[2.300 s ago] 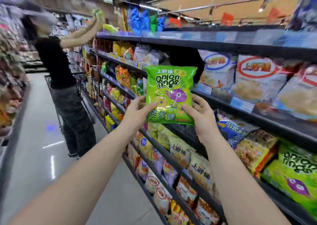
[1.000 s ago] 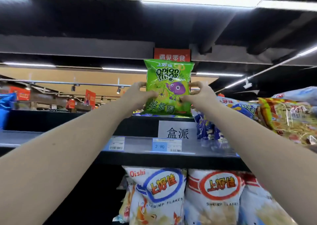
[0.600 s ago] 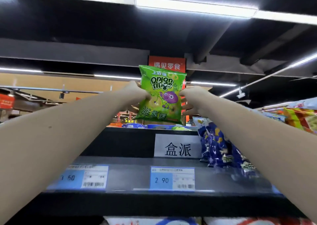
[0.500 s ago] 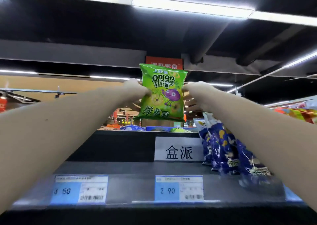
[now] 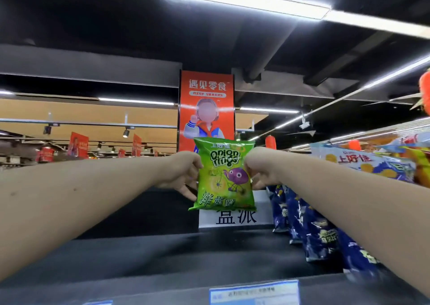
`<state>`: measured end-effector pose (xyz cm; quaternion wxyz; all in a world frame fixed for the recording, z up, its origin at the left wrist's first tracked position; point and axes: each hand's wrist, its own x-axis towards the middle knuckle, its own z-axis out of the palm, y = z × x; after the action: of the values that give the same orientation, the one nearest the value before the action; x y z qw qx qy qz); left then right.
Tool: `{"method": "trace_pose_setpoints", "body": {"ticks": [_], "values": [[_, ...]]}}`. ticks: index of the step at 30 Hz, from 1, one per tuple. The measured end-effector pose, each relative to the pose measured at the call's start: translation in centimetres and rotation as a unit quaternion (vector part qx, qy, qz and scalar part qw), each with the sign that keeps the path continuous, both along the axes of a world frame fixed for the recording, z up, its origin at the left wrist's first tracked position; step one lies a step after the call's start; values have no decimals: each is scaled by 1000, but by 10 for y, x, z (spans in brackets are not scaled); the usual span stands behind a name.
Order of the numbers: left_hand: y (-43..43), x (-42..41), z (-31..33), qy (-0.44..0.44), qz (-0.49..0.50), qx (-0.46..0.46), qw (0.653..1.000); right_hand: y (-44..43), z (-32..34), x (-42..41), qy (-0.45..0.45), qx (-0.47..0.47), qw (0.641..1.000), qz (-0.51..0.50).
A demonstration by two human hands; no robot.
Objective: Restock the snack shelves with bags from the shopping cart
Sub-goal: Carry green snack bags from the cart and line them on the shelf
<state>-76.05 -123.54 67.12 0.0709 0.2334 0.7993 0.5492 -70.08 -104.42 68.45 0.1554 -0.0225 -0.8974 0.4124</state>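
A green onion-rings bag stands upright at the back of the dark top shelf, in front of a white sign. My left hand grips its left edge, and my right hand grips its right edge. Both arms stretch out over the shelf. The bag's lower edge sits at the level of the shelf's back wall; I cannot tell if it touches the shelf.
A row of dark blue snack bags lines the shelf on the right, under my right arm. Light blue and yellow bags lie beyond them. A white sign stands behind the green bag. A price label marks the shelf's front edge.
Both hands have carried the green bag further back and lower onto the top shelf. The view has risen, so the shelf top now shows from above.
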Motion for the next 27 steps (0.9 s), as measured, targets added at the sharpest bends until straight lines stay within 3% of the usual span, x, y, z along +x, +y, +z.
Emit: {"method": "trace_pose_setpoints", "body": {"ticks": [8,12,18,24,27], "values": [[17,-22,-40,-58,-85,4,995,23,-19,-15,-88,32,994,-56],[23,-18,-49,-59,-105,-58,991,28,-14,-7,-136,76,986,-61],[12,-6,-23,34,64,32,997,25,-11,-2,-133,49,989,-44],[11,9,-21,24,1,2,1000,11,-12,4,-16,136,989,-60],[18,5,-31,32,-7,-49,998,8,-14,6,-26,205,976,-73]]}}
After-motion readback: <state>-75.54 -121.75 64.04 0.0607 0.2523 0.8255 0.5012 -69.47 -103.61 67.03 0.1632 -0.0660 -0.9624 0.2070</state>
